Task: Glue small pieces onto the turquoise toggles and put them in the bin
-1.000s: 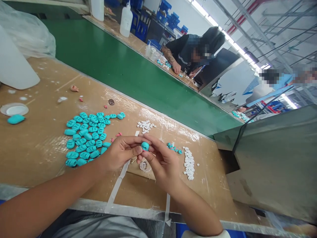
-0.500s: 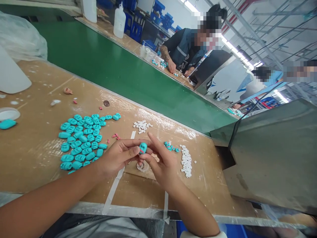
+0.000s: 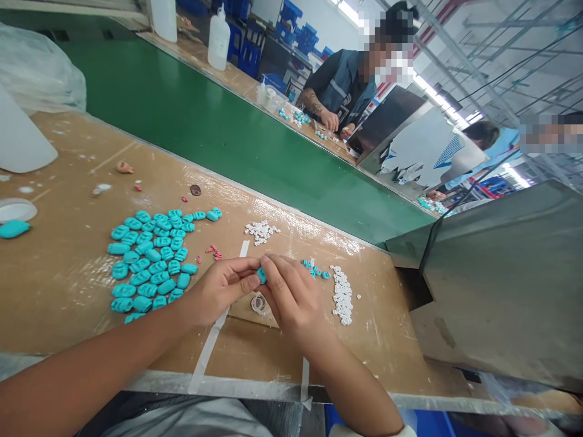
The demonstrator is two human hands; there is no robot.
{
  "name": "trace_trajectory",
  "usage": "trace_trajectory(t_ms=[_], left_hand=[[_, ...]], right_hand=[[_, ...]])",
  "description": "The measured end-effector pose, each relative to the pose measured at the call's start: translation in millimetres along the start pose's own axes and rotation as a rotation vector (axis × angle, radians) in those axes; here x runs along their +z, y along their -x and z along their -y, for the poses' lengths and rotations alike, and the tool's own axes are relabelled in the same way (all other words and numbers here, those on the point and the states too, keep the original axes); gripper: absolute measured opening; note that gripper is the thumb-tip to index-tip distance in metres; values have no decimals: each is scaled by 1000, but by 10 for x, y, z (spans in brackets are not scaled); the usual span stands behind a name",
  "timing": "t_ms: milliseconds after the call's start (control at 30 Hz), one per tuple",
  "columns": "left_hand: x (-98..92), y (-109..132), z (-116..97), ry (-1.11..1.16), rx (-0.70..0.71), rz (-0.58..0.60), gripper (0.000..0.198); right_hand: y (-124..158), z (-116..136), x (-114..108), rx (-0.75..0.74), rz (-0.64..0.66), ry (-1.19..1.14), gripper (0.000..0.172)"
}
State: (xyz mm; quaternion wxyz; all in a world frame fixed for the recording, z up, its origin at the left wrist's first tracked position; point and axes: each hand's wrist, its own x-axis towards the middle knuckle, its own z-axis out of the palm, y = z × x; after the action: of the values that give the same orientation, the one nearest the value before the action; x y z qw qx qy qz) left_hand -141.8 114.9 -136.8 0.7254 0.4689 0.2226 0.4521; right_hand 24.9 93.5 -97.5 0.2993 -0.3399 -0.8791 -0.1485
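Observation:
A small turquoise molded piece (image 3: 261,275) is pinched between the thumb and fingers of my left hand (image 3: 223,285), above the table's middle. My right hand (image 3: 291,291) closes over the same piece from the right, its fingers covering most of it. Beneath the hands lies a small clear ring-shaped dish (image 3: 259,303). To the left spreads a pile of turquoise pieces (image 3: 155,267) with molded openings. Several tiny pink parts (image 3: 214,250) lie between that pile and my hands. Just right of my right hand sit turquoise pieces with pink in them (image 3: 314,269).
Small white parts form one cluster (image 3: 261,231) behind my hands and a strip (image 3: 342,295) at right. A green conveyor belt (image 3: 218,145) runs behind the table. A metal housing (image 3: 501,285) stands at right. Across the belt a co-worker (image 3: 341,91) handles similar pieces.
My right hand's fingers have folded down over the turquoise piece, which showed a pink strip before and is now mostly covered. My left hand stays nearly still. The co-worker's hands have shifted slightly right.

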Motion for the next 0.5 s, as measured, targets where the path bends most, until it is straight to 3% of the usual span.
trace_trajectory(t_ms=[267,500], left_hand=[[133,42,-55,-169,-7,-169,56],[108,90,-29,-255,-54,-195,60]], right_hand=[[-28,140,100,21,1,196,25],[-9,194,189,65,-80,222,27]])
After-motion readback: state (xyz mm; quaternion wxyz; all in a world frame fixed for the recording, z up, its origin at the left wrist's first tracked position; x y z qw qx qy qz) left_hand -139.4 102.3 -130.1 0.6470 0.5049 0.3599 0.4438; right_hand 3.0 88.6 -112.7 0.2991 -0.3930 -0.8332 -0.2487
